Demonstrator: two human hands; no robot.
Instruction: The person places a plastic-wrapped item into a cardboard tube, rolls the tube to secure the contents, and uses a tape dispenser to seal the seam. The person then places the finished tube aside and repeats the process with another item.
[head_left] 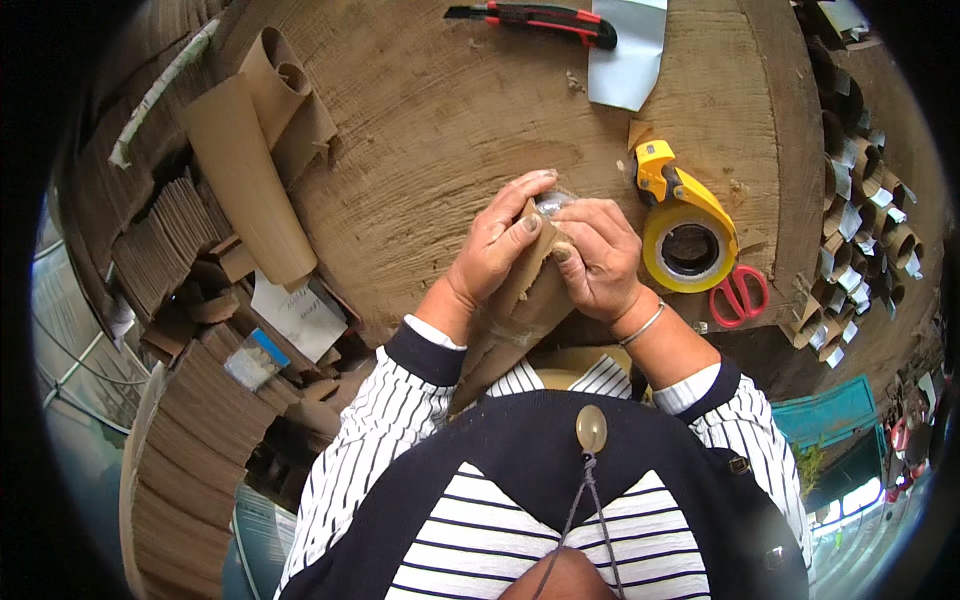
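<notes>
Both my hands are closed on a brown cardboard wrap (535, 298) in front of my chest. Its torn upper edge folds over between them. My left hand (492, 240) grips the left side, thumb on the cardboard and fingers around the far end. From the right, my right hand (604, 258) pinches the edge with thumb and bent fingers. A bit of shiny clear plastic (550, 204) shows at the wrap's far end; what lies inside is hidden. The wrap's near end runs down toward my lap.
Right of my hands lie a yellow tape dispenser (736, 232) and red-handled scissors (740, 298). A red-black utility knife (540, 18) rests by white paper (626, 60) at the far edge. Cardboard rolls (245, 180) and stacked sheets (165, 235) fill the left; tagged cardboard tubes (865, 240) pile up at right.
</notes>
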